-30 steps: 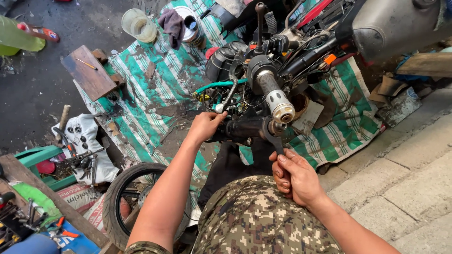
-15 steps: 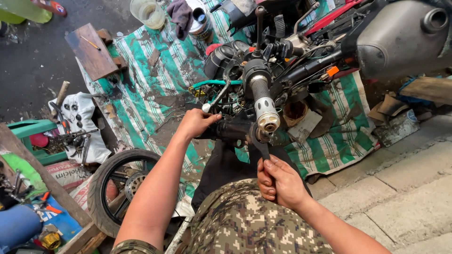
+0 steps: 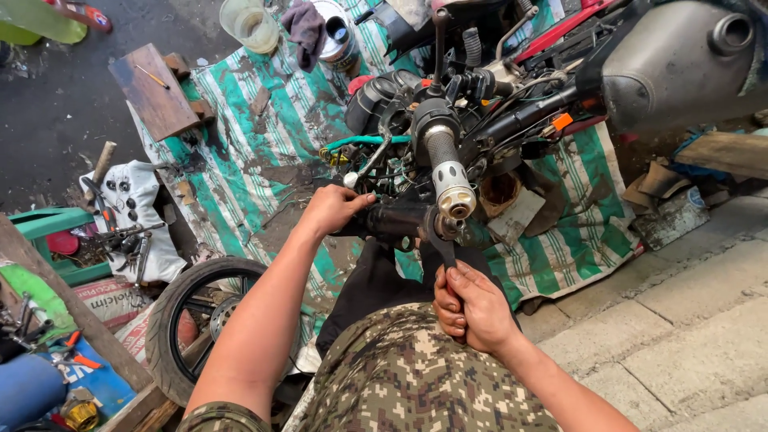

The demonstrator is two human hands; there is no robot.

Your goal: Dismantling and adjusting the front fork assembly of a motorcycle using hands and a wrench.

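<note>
Green-striped tarp [image 3: 264, 136] on concrete; left hand [image 3: 332, 210] grips the handlebar [image 3: 396, 218], right hand [image 3: 472, 308] clenches a wrench [image 3: 442, 244]

A green and white striped sheet [image 3: 264, 136] lay on the dark, dirty ground [image 3: 48, 104], with grey paving stones [image 3: 688, 336] beside it in bright daylight.

Dark flat wrench [image 3: 442, 250] gripped at lower end by right hand [image 3: 472, 308], shaft upright, head engaged beneath chrome end of handlebar grip [image 3: 445, 170]. Black cylindrical part [image 3: 396, 218] lying roughly level just left of wrench head, clasped at its left end by left hand [image 3: 332, 208]. Grip knurled grey, tilted toward camera.
</note>
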